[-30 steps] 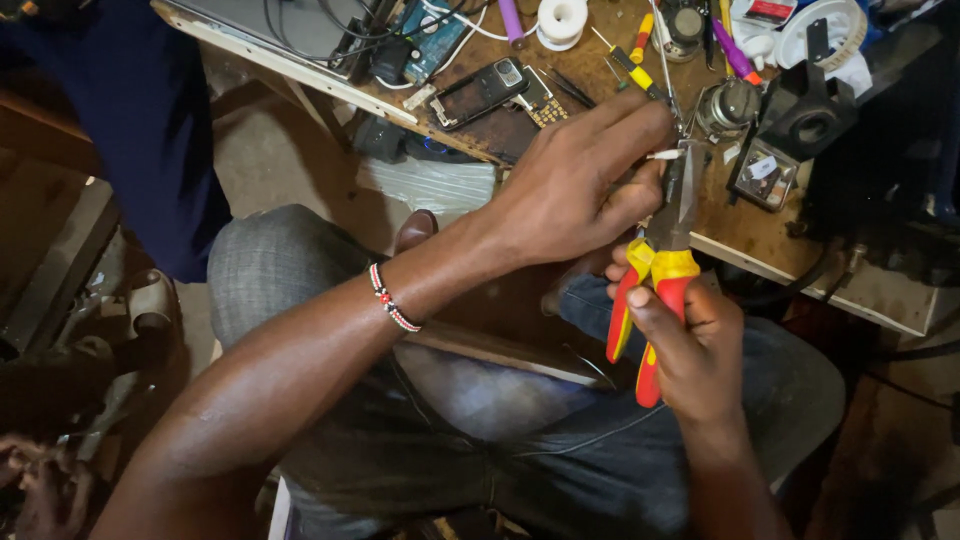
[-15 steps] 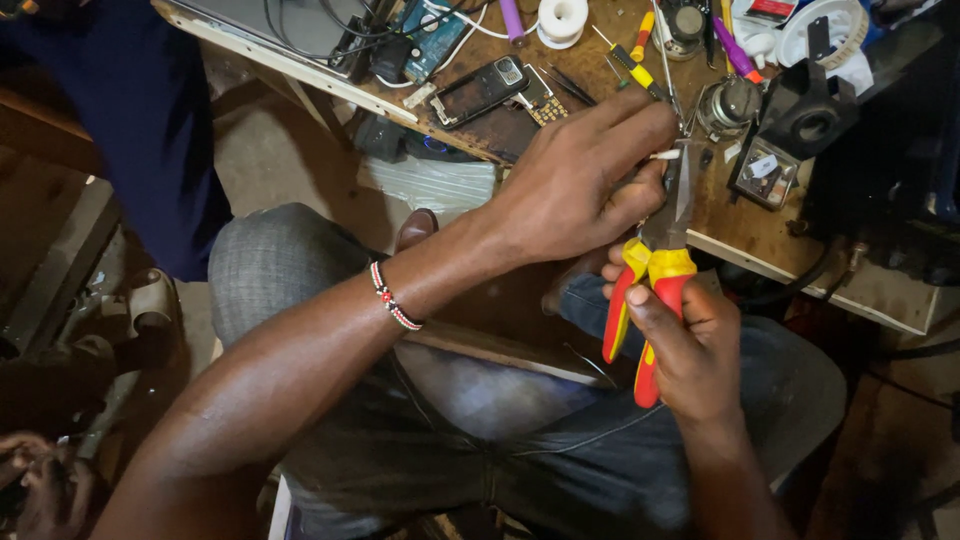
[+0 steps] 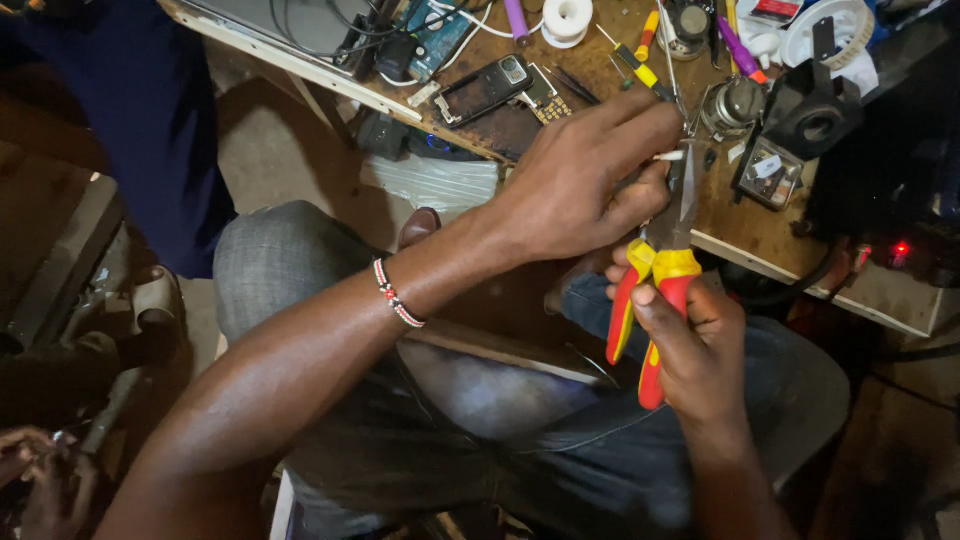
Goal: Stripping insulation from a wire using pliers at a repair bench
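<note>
Both hands work: my right hand [image 3: 700,350] grips the pliers [image 3: 655,275]; my left hand [image 3: 585,175] pinches a white wire [image 3: 668,156] at their tip.

We spotted a dark phone [image 3: 484,89] lying screen-up on the worktop [image 3: 745,225], its small rectangular screen unlit. Top right, a small red-and-white label [image 3: 781,9] sat among the clutter. A clear plastic bag [image 3: 434,182] lay below the worktop's edge.
</note>
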